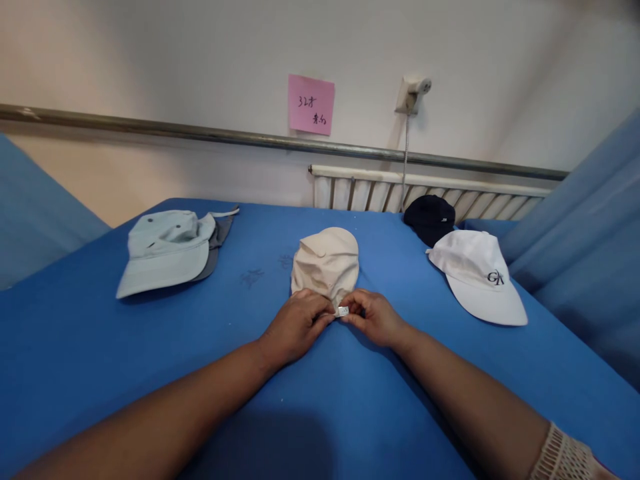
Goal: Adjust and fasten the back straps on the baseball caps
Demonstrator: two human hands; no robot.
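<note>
A beige cap (327, 257) lies in the middle of the blue surface, its near edge pulled toward me. My left hand (301, 323) pinches that near edge between thumb and fingers. Close beside it, my right hand (374, 316) is closed on the same edge, by a small white tag (343, 311) that shows between the two hands. Fingers cover part of the cap's edge, so the strap or band there is mostly hidden.
At left, a pale blue-grey cap (167, 250) rests over a darker grey cap (220, 237). A white cap (475, 273) and a black cap (430, 217) lie at right. Behind the blue-covered surface (150, 373) are a metal rail (220, 136), a radiator (360, 190) and blue curtains (590, 240).
</note>
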